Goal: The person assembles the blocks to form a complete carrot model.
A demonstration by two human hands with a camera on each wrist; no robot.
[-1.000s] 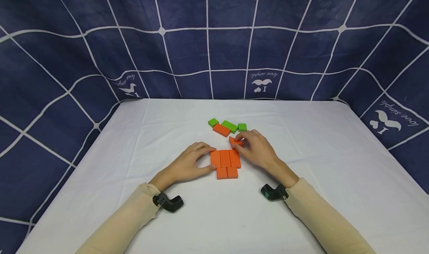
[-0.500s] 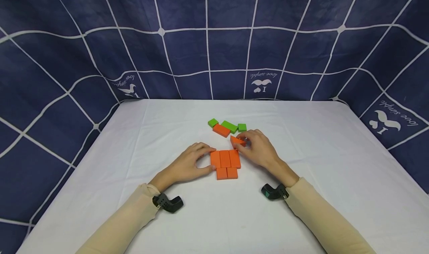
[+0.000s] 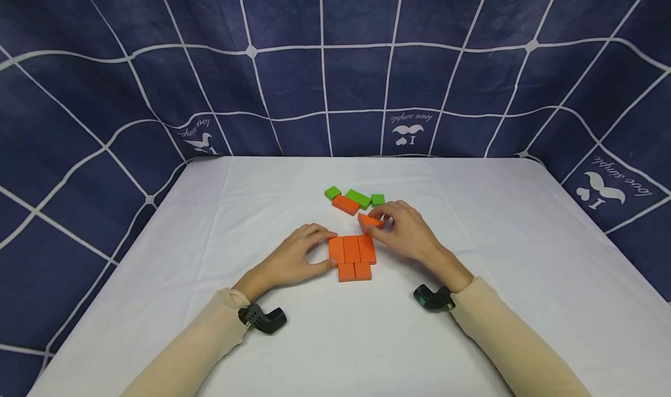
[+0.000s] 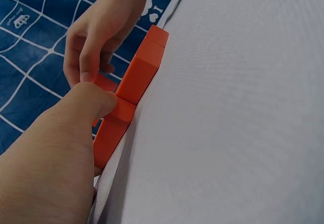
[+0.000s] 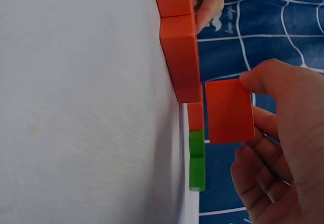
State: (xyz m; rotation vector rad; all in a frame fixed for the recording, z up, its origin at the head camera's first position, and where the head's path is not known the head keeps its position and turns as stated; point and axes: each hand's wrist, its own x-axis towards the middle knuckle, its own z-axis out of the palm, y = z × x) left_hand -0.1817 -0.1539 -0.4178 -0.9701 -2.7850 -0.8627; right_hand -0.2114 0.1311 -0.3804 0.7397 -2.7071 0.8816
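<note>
My left hand (image 3: 296, 257) spans the leftmost orange block (image 3: 336, 250) of a three-block row, with thumb and index finger at its near and far ends. Two smaller orange blocks (image 3: 355, 272) lie against the row's near side. Just beyond the row's right end, my right hand (image 3: 406, 234) pinches another orange block (image 3: 369, 222) between thumb and fingers. That block is tilted; its flat orange face (image 5: 229, 111) shows in the right wrist view, close by the row. In the left wrist view, the left thumb (image 4: 109, 101) rests at a block's edge.
Beyond the hands lie a loose orange block (image 3: 345, 205), a longer green block (image 3: 359, 198) and two small green blocks (image 3: 332, 192). A white cloth (image 3: 251, 211) covers the table. Dark blue gridded fabric (image 3: 293, 82) hangs behind and along the sides.
My right hand turns slightly and its wrist shifts a little to the right, with the pinched orange block still near the row's end. The left hand and the laid blocks stay put.
</note>
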